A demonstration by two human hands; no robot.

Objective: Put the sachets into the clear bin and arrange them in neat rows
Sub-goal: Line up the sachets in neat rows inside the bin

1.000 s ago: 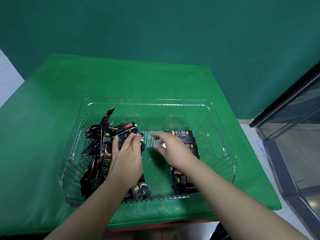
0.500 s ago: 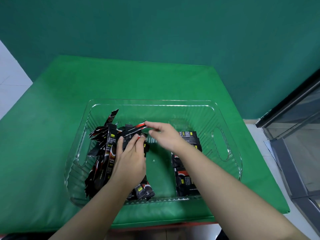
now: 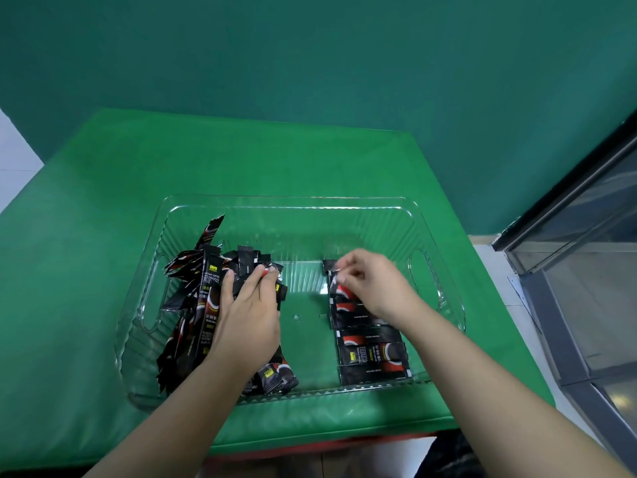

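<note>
A green-covered table (image 3: 103,236) carries the clear bin (image 3: 286,205).

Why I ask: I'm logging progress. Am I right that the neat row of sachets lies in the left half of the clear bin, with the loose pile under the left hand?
Not quite. The head view shows the neat row of sachets in the right half of the clear bin, where the right hand works. The loose pile is indeed under the left hand.
</note>
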